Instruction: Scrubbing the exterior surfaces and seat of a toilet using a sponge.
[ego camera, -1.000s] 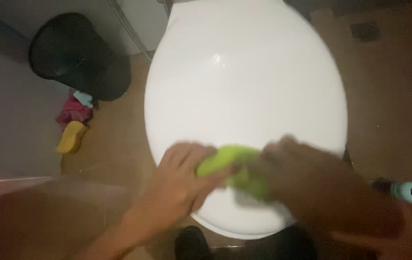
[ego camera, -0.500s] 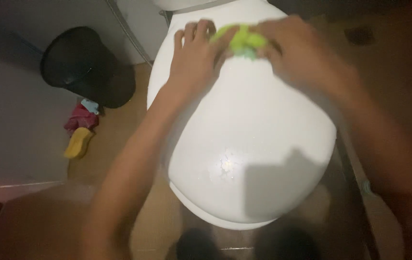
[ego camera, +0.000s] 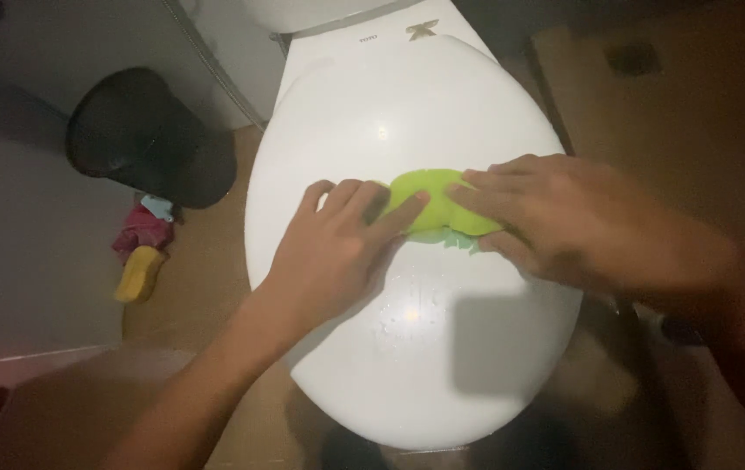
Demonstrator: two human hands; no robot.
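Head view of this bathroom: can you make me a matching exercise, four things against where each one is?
Things:
1. lime-green cleaning sponge
2. round black waste bin
3. yellow sponge
4. white oval toilet lid

Places:
A. on the floor below the bin
B. under both hands
C. by the wall, left of the toilet
D. middle of the picture, closed

Pairs: 1-B, 2-C, 3-A, 4-D

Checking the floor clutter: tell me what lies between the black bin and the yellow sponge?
In the head view, a red cloth with a pale blue piece lies between black bin and yellow sponge.
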